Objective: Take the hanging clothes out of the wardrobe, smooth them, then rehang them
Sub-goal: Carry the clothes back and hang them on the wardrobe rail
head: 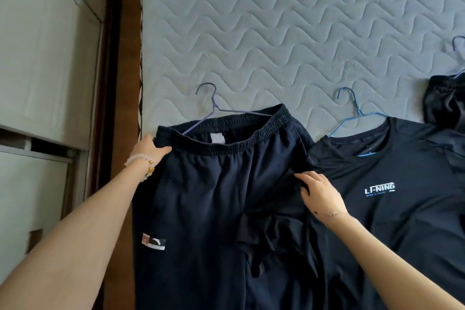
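Dark navy trousers (214, 196) lie on the quilted mattress (276, 33) with a purple wire hanger (214, 108) through their elastic waistband. My left hand (149, 150) grips the waistband's left end. My right hand (319, 194) pinches the fabric at the trousers' right side, where they meet a dark T-shirt (402, 196) with white lettering. That T-shirt hangs on a blue wire hanger (352, 111) and lies flat to the right.
A third dark garment (445, 100) on a hanger (458, 45) lies bunched at the right edge. A brown bed frame (128, 58) runs along the mattress's left side. Pale wardrobe panels (45, 58) stand at the left.
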`<state>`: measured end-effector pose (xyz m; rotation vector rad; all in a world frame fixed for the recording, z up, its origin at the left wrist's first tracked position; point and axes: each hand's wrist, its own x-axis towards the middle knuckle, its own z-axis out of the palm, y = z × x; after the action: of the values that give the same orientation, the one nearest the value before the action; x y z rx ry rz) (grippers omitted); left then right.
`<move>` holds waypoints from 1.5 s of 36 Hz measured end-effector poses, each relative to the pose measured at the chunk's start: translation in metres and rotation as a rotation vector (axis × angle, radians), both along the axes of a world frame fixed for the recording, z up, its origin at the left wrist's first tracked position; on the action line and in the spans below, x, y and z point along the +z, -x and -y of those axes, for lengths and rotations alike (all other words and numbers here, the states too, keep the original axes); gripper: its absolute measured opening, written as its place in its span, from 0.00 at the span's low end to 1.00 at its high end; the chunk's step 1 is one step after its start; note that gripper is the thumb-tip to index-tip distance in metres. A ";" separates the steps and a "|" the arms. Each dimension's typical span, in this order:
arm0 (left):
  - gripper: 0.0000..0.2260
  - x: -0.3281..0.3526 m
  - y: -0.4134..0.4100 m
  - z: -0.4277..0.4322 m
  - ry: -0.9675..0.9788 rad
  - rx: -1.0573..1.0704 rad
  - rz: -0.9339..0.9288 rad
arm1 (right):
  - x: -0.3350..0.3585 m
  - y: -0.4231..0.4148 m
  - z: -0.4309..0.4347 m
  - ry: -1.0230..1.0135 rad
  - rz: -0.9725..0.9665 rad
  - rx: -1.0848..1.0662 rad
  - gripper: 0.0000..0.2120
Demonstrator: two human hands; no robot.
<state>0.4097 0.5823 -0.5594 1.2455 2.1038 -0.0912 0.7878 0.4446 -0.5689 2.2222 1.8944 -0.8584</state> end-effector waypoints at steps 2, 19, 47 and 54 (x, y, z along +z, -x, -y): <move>0.20 0.011 0.001 0.003 0.023 0.001 0.100 | 0.006 0.000 0.001 0.004 -0.041 -0.026 0.21; 0.07 0.247 0.031 0.116 -0.275 0.186 0.473 | 0.158 -0.003 0.072 -0.061 -0.233 -0.433 0.18; 0.13 0.454 -0.111 0.299 -0.606 -0.149 0.941 | 0.244 -0.031 0.426 -0.178 -0.298 -1.106 0.13; 0.10 0.456 -0.202 0.347 -0.447 -0.213 1.152 | 0.220 -0.039 0.536 -0.155 -0.356 -1.310 0.10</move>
<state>0.6115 0.2349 -0.1037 1.2902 0.9950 0.8424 0.8267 -0.0909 -0.3485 3.4945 0.2676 -1.2573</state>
